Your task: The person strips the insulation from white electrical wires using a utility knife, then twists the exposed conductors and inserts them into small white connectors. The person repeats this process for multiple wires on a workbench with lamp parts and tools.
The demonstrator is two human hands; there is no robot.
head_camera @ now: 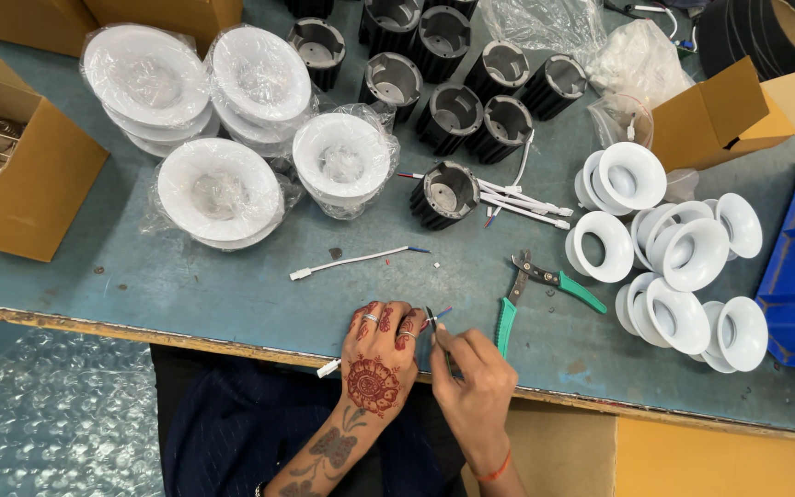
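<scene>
At the six o'clock edge of the desk (186, 285), a thin white cable (397, 336) is gripped by both hands. Its stripped red and blue tips are pinched by the left hand (377, 354) and point toward one o'clock; its white tail runs out toward seven o'clock. The right hand (473, 387) is closed on the same cable end and on a small dark tool. Green-handled pliers (545, 290) lie just beyond, nearer the right hand.

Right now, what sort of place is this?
Probably a light-fitting assembly bench in a workshop: black housings stand in rows, white reflectors are piled beside green pliers, and both the left hand and right hand work a small wire.
</scene>
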